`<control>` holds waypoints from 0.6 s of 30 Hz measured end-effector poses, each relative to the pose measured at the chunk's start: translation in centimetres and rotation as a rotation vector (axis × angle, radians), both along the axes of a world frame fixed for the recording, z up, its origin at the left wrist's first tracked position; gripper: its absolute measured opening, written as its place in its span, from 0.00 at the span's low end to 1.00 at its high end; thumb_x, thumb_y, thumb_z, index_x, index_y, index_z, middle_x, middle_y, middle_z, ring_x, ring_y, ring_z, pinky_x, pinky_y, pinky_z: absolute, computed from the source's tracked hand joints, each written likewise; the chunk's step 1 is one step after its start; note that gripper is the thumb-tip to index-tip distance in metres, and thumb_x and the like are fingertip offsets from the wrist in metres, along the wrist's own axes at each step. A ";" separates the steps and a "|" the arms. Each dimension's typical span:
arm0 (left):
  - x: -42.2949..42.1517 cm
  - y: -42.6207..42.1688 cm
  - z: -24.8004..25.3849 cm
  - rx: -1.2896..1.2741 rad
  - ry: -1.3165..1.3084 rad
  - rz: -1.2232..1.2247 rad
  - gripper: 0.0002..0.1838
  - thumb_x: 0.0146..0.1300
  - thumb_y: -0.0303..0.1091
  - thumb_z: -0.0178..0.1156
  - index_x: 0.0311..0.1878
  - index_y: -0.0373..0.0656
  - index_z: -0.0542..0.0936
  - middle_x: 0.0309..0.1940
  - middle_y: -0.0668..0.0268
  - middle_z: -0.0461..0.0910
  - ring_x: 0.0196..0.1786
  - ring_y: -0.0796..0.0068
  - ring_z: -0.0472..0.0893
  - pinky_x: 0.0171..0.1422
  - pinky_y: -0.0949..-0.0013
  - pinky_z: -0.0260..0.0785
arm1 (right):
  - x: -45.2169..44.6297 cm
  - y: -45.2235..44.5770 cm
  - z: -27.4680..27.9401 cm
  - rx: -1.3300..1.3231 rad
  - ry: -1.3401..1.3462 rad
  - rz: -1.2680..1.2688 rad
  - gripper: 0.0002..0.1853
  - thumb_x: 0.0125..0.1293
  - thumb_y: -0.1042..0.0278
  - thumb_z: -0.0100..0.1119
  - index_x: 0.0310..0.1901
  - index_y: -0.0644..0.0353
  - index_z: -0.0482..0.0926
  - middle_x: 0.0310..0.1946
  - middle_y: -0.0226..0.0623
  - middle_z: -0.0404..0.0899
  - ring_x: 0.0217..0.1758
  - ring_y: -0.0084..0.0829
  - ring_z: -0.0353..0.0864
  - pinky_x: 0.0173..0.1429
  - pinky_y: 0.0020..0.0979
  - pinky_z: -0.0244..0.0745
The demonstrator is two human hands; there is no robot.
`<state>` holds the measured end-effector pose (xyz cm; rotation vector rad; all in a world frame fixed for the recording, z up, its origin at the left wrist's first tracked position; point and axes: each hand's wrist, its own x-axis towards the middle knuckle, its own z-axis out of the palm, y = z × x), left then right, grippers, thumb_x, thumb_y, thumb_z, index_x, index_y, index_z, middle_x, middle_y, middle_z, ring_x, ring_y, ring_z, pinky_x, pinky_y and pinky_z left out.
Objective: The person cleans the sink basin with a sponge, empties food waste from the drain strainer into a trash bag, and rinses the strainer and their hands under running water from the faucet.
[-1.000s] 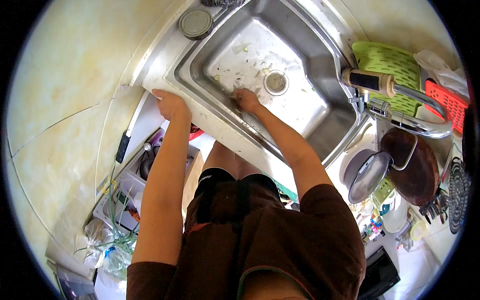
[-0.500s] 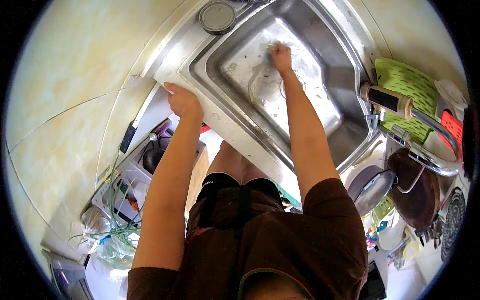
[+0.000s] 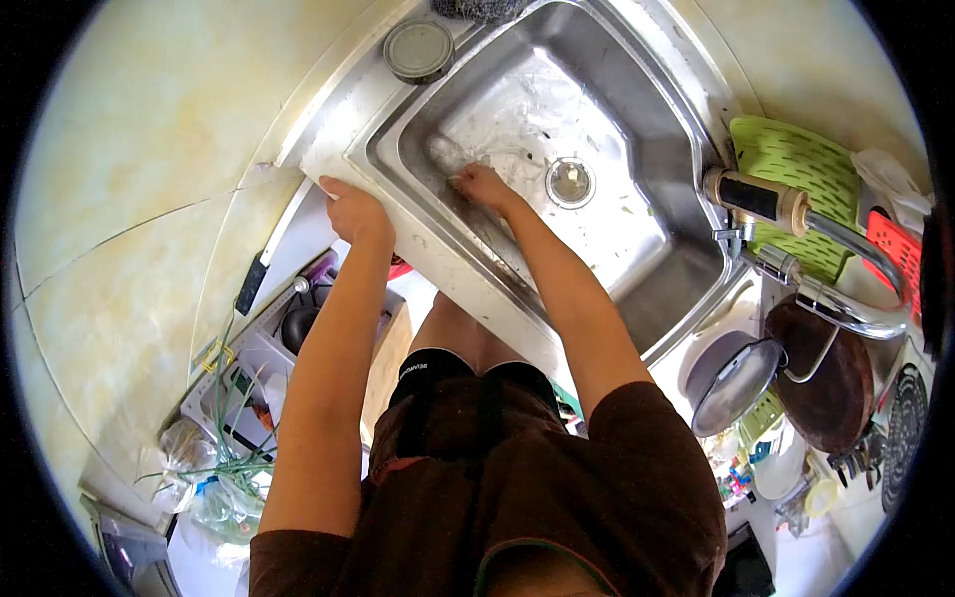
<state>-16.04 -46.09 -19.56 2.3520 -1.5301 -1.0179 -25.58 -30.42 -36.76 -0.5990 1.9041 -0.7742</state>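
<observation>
Inside the steel sink, my right hand is low near the front left wall, its fingers curled together over something I cannot make out. Small food scraps lie scattered on the sink floor, and some pale bits sit in the round drain. My left hand is closed round the front edge of the white counter, left of the sink. The tap reaches over the right side of the sink.
A round tin stands on the counter beyond the sink's left corner. Green rack, red basket, glass-lidded pot and brown round board are at the right. Spring onions and bags lie at lower left.
My right hand reached to the far side of the sink, then came back to the front left wall. Scraps on the floor have shifted, some into the drain. My left hand keeps its place on the edge.
</observation>
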 end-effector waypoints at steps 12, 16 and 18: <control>0.1 0.2 0.0 -0.001 0.053 0.046 0.40 0.69 0.62 0.29 0.57 0.32 0.73 0.51 0.44 0.76 0.55 0.44 0.75 0.62 0.53 0.66 | -0.9 11.2 -1.5 0.122 0.518 -0.113 0.21 0.66 0.62 0.50 0.61 0.48 0.70 0.56 0.47 0.71 0.53 0.48 0.76 0.56 0.45 0.72; 0.1 0.5 -0.3 -0.058 0.072 -0.013 0.41 0.69 0.63 0.29 0.57 0.32 0.73 0.51 0.44 0.77 0.55 0.43 0.75 0.61 0.52 0.66 | 2.8 11.0 -0.5 -0.005 0.290 -0.031 0.18 0.65 0.57 0.52 0.55 0.52 0.75 0.56 0.45 0.73 0.54 0.48 0.75 0.59 0.44 0.70; 0.5 0.2 -1.4 -0.076 0.058 -0.028 0.42 0.68 0.64 0.29 0.56 0.31 0.74 0.51 0.42 0.76 0.54 0.43 0.75 0.61 0.51 0.66 | 3.9 11.6 -2.6 -0.120 0.188 0.008 0.16 0.65 0.58 0.53 0.50 0.56 0.78 0.52 0.47 0.76 0.52 0.49 0.75 0.59 0.43 0.69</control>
